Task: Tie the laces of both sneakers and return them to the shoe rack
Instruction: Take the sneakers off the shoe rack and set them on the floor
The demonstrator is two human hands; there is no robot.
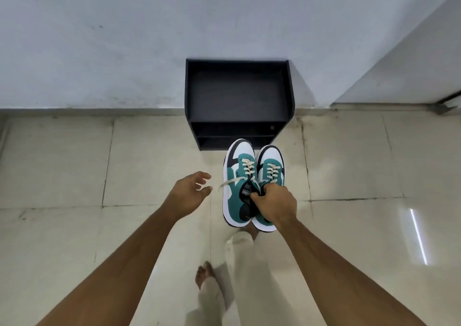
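Two green, white and black sneakers hang side by side above the floor: the left sneaker (237, 176) and the right sneaker (270, 168). My right hand (273, 204) grips both at their inner collars. A loose cream lace end (230, 181) sticks out to the left of the left sneaker. My left hand (192, 188) hovers just left of that lace end with fingers apart, holding nothing. The black shoe rack (238, 106) stands against the wall, right beyond the sneakers' toes; its top and shelves hold nothing that I can see.
Glossy beige floor tiles (74, 163) spread on all sides. A pale wall (124, 38) rises behind the rack, and a door or panel (411, 71) stands at the right. My bare foot (204, 273) and light trouser legs show below the sneakers.
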